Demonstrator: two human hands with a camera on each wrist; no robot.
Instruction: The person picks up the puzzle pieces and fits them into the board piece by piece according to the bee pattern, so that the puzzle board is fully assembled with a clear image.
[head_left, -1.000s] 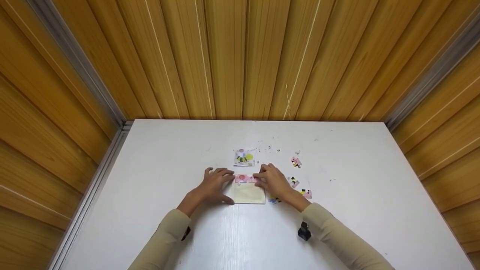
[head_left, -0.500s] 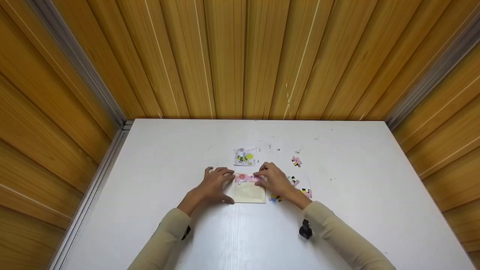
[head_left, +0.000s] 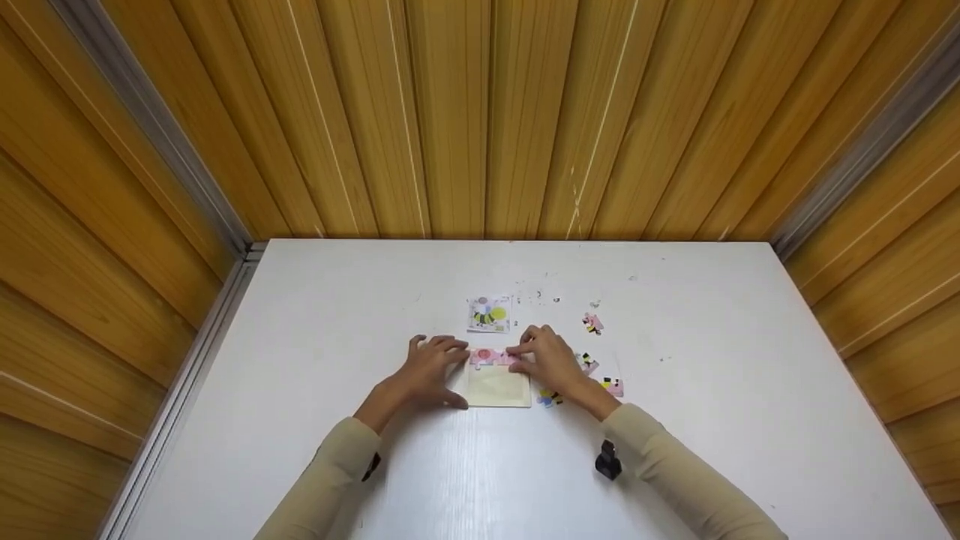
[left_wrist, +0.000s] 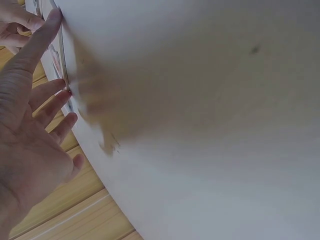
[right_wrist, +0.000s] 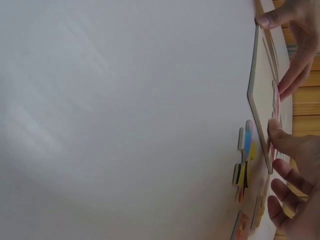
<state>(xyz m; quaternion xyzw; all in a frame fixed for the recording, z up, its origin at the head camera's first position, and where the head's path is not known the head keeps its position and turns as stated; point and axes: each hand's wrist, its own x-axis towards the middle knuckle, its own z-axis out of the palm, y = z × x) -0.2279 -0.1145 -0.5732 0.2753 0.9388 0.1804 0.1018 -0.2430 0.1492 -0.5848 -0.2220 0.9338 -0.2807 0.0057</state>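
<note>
A shallow pale puzzle tray (head_left: 498, 388) lies on the white table, with pink puzzle pieces (head_left: 484, 356) along its far side. My left hand (head_left: 429, 373) touches the tray's left edge, thumb at the near corner and fingers at the far one, spread and fairly straight. At the tray's far right corner, my right hand (head_left: 551, 363) pinches a pink puzzle piece (head_left: 505, 355) between thumb and fingers, which partly cover it. In the right wrist view, the right thumb (right_wrist: 282, 140) presses over the tray rim while the other fingers stay loosely bent.
A picture card (head_left: 489, 314) with a bee lies beyond the tray. Loose puzzle pieces sit to the right: a pink one (head_left: 592, 324) farther back, another (head_left: 586, 364) by the right wrist, a pink-and-yellow one (head_left: 613, 387), and a blue-and-yellow one (head_left: 550, 398). Wood-look panels (head_left: 480, 120) stand behind the table.
Almost nothing differs. Both hands keep their places at the tray, and the right fingers shift only slightly on the pink puzzle piece.
</note>
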